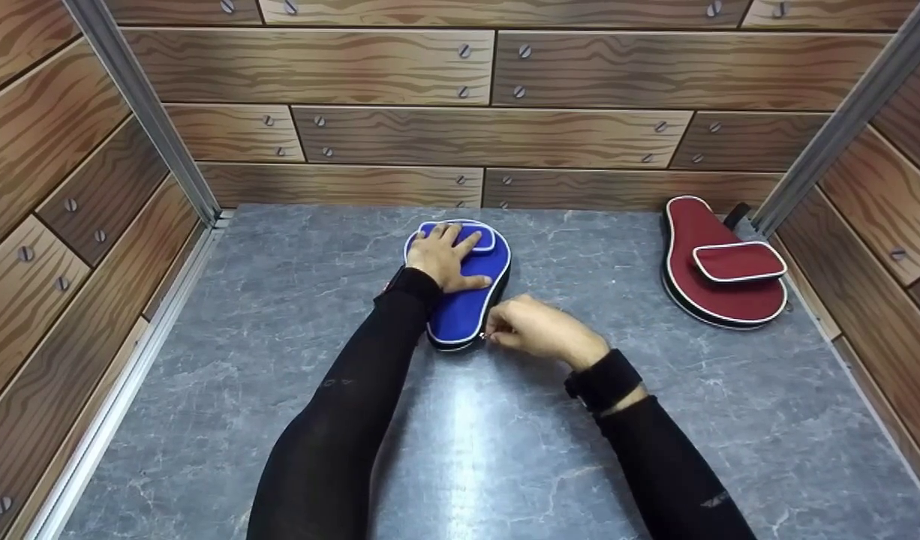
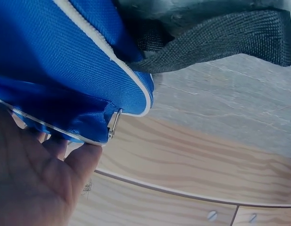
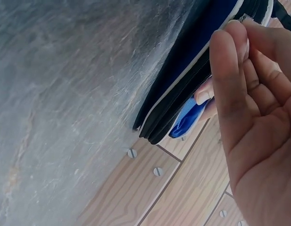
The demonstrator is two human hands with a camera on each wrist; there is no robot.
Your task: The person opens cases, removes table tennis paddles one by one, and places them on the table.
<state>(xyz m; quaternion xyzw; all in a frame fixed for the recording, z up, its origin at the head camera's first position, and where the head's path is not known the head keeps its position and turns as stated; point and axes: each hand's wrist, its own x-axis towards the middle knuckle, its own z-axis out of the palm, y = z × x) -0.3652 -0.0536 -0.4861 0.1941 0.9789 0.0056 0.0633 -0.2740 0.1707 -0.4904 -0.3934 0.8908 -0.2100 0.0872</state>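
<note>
A blue table tennis bat case (image 1: 454,319) with white piping lies flat on the grey floor, its pocket side up and its narrow end toward me. My left hand (image 1: 443,259) rests on top with fingers spread, the fingertips over the small pocket (image 2: 55,113). A metal zipper pull (image 2: 115,123) hangs at the pocket's corner. At the near right edge of the case, my right hand (image 1: 535,326) pinches the zipper pull (image 3: 245,18) of the main zip between thumb and forefinger. The black zip (image 3: 183,96) along the side looks closed in the right wrist view.
A red bat case (image 1: 681,270) with its own pocket lies at the back right, near the corner post. Wood-patterned walls (image 1: 400,135) enclose the back and both sides. A dark strap (image 2: 220,40) sticks out from the blue case.
</note>
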